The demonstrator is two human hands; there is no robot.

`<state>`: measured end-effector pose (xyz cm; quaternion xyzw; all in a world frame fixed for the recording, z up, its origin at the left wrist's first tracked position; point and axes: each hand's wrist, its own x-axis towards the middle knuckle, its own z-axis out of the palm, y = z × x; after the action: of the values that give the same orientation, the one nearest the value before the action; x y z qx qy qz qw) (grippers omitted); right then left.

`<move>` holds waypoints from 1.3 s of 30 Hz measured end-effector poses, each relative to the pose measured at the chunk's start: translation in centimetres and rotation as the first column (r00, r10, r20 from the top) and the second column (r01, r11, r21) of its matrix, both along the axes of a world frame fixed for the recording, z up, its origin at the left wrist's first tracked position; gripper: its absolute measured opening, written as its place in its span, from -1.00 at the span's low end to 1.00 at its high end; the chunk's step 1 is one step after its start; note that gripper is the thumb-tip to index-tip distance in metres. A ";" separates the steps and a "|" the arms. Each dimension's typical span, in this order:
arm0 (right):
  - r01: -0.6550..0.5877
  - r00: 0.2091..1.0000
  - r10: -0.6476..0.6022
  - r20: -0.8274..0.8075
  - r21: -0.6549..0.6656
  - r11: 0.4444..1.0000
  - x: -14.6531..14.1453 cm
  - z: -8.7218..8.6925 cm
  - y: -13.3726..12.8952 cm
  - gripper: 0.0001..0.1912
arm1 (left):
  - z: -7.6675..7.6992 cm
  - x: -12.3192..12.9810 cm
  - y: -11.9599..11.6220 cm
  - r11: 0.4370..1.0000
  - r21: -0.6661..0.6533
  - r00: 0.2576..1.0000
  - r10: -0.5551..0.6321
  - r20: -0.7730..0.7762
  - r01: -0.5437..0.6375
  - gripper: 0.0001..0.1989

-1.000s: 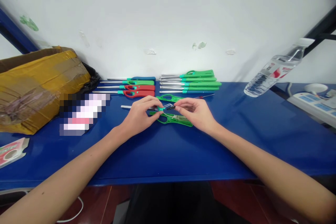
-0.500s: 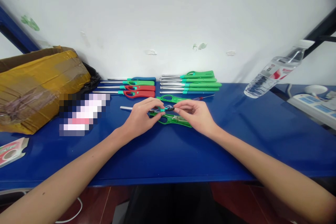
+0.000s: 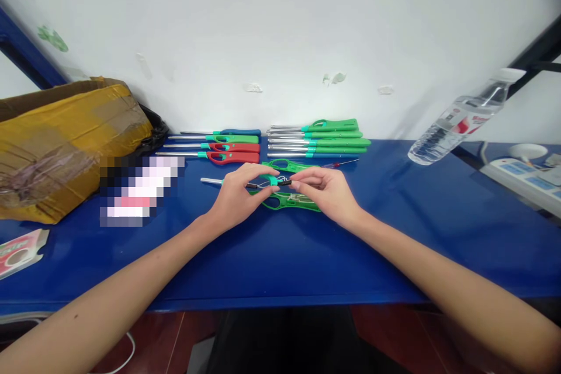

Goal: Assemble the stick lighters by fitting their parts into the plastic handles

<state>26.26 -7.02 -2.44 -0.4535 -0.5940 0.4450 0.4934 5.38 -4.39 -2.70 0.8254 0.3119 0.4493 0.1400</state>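
My left hand (image 3: 243, 190) is closed in a pinch on a small teal trigger (image 3: 274, 180). My right hand (image 3: 329, 191) pinches the end of a black igniter piece (image 3: 284, 183), which meets the trigger; thin pale wires curl around them. Below the fingers lies an opened green lighter shell half (image 3: 280, 201) with parts inside, partly covered by my right hand. Its other green half (image 3: 284, 163) lies just behind the hands. Left of my left hand, a metal lighter tube (image 3: 211, 181) sticks out. A screwdriver (image 3: 337, 164) with a thin shaft lies behind my right hand.
Several green-handled lighters (image 3: 337, 143) lie stacked by the wall, beside a row of red, green and blue ones (image 3: 236, 156). A taped cardboard box (image 3: 74, 152) stands left. A water bottle (image 3: 460, 120) and a power strip (image 3: 521, 178) are on the right of the blue table (image 3: 280, 263).
The teal trigger is turned slightly and shows more between my left fingers. Both hands stay in nearly the same place, still pinching the parts.
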 end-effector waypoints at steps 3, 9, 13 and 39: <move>0.002 1.000 -0.003 -0.029 -0.036 0.999 0.0 0.0 0.0 -0.73 | -0.1 0.1 0.0 0.999 -0.037 1.000 0.004 0.010 -0.004 -0.80; -0.022 0.999 0.019 -0.043 -0.080 0.997 -0.3 -0.2 -0.1 -0.69 | -0.1 0.1 -0.2 0.996 -0.084 1.000 0.006 0.016 -0.005 -0.79; -0.050 0.999 0.049 -0.023 -0.071 0.996 -0.3 -0.5 -0.1 -0.70 | -0.1 0.0 -0.2 0.997 -0.075 1.000 0.009 0.000 -0.009 -0.78; -0.069 0.970 0.025 0.240 0.179 0.981 -0.3 -0.9 -0.6 -0.84 | -0.2 0.1 -1.0 0.994 0.085 0.990 0.073 -0.124 -0.062 -0.91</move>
<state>25.92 -7.59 -3.33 -0.4411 -0.6981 0.3420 0.4485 5.52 -5.36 -2.90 0.8463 0.3294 0.4126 0.0709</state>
